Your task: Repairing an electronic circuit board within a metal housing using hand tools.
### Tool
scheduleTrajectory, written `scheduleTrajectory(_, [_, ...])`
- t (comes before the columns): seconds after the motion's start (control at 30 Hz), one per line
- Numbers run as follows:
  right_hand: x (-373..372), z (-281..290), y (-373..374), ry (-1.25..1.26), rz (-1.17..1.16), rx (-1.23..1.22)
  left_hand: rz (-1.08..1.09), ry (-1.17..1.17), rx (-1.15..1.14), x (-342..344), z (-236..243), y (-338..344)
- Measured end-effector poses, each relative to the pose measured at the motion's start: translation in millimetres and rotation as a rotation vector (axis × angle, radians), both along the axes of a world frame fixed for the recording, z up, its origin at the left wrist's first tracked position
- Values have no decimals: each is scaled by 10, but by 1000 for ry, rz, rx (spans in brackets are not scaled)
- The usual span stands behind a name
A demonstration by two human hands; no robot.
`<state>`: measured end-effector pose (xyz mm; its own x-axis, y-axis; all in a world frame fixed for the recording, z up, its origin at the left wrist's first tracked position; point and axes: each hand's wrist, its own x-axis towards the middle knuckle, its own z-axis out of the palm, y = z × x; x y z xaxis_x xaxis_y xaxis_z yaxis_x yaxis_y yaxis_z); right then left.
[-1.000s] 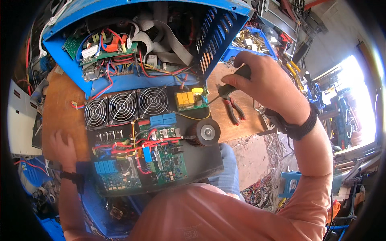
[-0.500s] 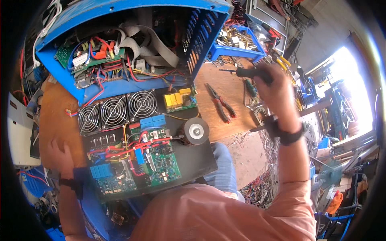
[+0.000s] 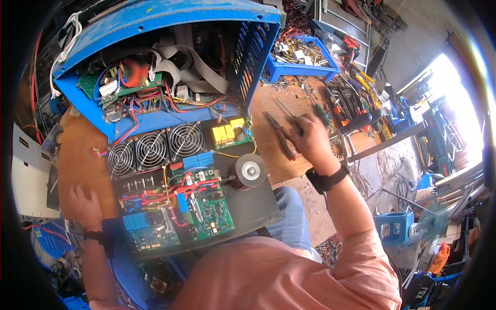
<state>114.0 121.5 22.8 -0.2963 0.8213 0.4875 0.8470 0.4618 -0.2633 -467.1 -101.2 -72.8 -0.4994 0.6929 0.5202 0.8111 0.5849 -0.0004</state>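
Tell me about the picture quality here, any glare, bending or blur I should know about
Head view: daylight blows out to white glare at the right edge; the fisheye bends the blue casing and workbench edges, with black corners around the frame; the circuit boards at centre look sharp; the right hand by the pliers and the left hand show little blur.

fans (image 3: 153, 149): 3 | pliers (image 3: 280, 135): 1 | blue trays (image 3: 302, 63): 1 | hands (image 3: 312, 138): 2

Repair workshop — cluttered workbench (image 3: 268, 129), scattered hand tools (image 3: 356, 98).
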Motion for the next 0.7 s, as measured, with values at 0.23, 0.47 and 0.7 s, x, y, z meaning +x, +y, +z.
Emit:
scheduleTrajectory(0.23, [-709, 54, -60, -53, 201, -344, 19, -9, -11, 74, 68, 11])
scheduleTrajectory(0.47, [-844, 27, -82, -99, 77, -345, 0, -9, 6, 112, 83, 13])
scheduleTrajectory(0.7, [-864, 2, 15, -26, 49, -473, -43, -17, 62, 48, 15, 11])
